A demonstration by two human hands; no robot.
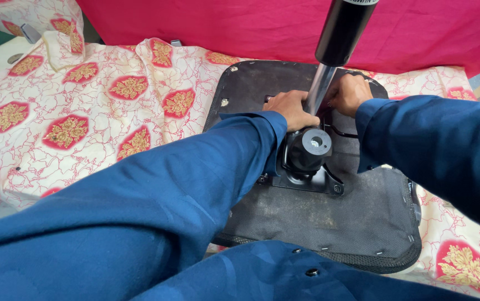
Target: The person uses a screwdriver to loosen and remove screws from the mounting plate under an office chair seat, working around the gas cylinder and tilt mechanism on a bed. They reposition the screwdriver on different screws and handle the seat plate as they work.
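L hand point(291, 109), R hand point(350, 92) on gas cylinder point(322, 83)

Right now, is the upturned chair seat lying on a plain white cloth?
No, the chair seat lies on a cream cloth patterned with red and gold motifs.

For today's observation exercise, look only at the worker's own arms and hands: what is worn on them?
Both arms are covered by long, loose sleeves of plain deep blue cloth, with folded cuffs ending at the wrists. The left hand and right hand are bare: no gloves, and no rings, watch or bands show. The same blue cloth, with small dark buttons, shows at the bottom edge.
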